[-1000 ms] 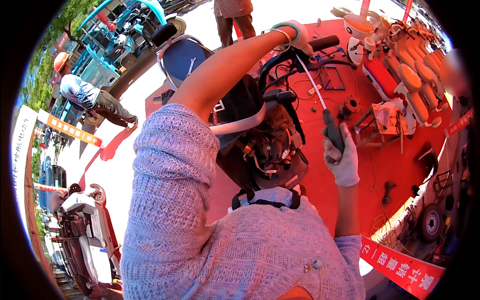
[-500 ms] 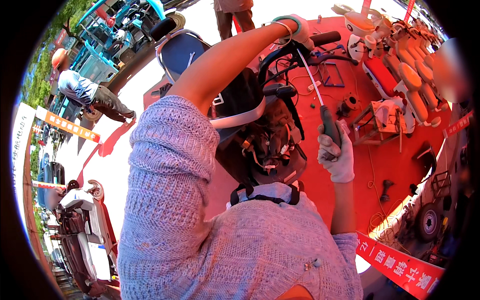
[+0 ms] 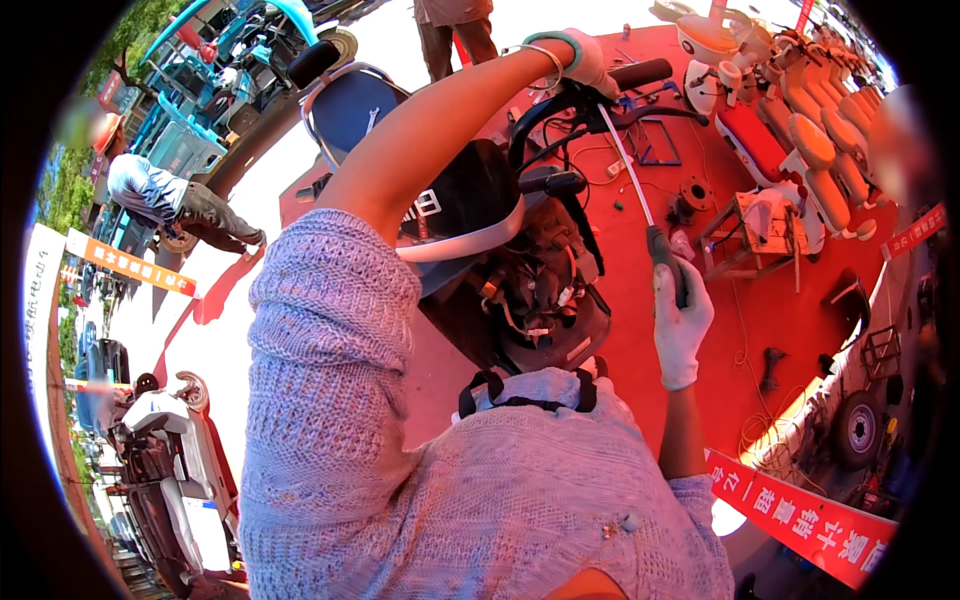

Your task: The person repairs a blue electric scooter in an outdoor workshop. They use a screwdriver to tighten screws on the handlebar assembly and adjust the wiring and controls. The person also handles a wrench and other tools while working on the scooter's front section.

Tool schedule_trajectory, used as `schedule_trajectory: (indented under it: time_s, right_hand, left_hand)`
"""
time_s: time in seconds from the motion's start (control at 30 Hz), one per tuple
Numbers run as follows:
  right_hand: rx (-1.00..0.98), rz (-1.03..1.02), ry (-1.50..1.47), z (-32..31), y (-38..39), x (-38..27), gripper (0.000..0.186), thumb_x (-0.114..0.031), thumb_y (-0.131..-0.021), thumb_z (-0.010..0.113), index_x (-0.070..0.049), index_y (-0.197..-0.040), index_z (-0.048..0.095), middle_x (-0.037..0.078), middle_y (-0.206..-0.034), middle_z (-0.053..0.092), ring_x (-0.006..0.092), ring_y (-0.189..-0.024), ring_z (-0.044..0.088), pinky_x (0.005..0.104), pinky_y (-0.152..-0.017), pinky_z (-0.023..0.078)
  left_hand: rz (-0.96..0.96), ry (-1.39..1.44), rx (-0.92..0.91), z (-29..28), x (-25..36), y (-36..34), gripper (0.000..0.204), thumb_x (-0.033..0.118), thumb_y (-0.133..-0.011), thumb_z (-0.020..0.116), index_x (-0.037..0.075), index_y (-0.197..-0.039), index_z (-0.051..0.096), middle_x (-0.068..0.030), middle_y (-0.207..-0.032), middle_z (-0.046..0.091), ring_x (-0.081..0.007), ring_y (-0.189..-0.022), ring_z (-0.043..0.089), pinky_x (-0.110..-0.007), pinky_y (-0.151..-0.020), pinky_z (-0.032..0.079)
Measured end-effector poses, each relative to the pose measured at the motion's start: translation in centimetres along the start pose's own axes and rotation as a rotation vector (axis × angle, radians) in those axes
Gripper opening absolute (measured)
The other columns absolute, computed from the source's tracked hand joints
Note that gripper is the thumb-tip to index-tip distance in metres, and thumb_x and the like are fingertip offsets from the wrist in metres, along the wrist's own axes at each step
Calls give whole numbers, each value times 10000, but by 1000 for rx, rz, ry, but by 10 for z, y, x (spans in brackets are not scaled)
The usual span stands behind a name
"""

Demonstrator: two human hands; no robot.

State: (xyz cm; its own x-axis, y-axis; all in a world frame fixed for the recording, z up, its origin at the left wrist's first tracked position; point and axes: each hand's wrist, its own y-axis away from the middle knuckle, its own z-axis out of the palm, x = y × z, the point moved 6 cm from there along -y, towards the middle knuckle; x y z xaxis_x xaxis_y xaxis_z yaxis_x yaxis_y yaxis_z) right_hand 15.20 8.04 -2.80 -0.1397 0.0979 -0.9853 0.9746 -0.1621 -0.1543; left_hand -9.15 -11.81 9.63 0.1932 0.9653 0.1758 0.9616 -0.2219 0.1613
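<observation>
My right hand (image 3: 682, 330), in a white glove, is closed on the dark handle of a long screwdriver (image 3: 629, 167). The shaft slants up and left, and its tip reaches the handlebar area beside my left hand (image 3: 592, 66). That hand, gloved too, is closed at the handlebar (image 3: 640, 74) of a partly stripped electric scooter; what its fingers grip is hidden. Below lie the scooter's exposed wiring (image 3: 540, 285) and black front panel (image 3: 460, 195) with a silver trim bar. A black brake lever (image 3: 660, 115) sticks out to the right of the shaft.
A blue seat (image 3: 350, 110) with a wrench on it stands left of the handlebar. On the red floor are a wooden stool (image 3: 755, 235), a hub-like part (image 3: 690, 200) and cables. Scooters (image 3: 810, 140) line the far right. A person (image 3: 165, 195) walks at the left; another stands ahead.
My right hand has turned and shifted its fingers round the screwdriver handle, which now tilts differently. My left hand stays at the handlebar. The walking person has moved slightly left in the picture.
</observation>
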Motion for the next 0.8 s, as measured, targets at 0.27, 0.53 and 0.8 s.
schedule_trajectory:
  time_s: [0.27, 0.53, 0.8]
  right_hand:
    - [158, 359, -212, -92, 28, 53, 245, -189, -901, 610, 30, -1010, 593, -3, -705, 551, 27, -547, 451, 187, -478, 367]
    - [248, 741, -272, -262, -17, 202, 345, -363, -911, 572, -20, -877, 594, 33, -637, 557, 55, -474, 457, 200, -392, 318]
    - [629, 1040, -544, -464, 47, 293, 393, -425, -913, 542, -32, -922, 556, 54, -687, 543, 64, -496, 457, 182, -396, 326]
  left_hand:
    - [47, 32, 47, -1, -17, -1, 713, 639, -711, 661, -17, -985, 609, -153, -808, 650, -221, -679, 662, -330, -629, 530]
    - [-69, 39, 629, -34, 78, 44, 392, 333, -855, 652, 43, -1113, 605, -122, -977, 657, -191, -899, 626, -304, -794, 471]
    - [86, 838, 266, 110, 335, -78, 218, 81, -842, 629, 3, -1046, 623, -21, -862, 660, -62, -786, 599, -222, -714, 480]
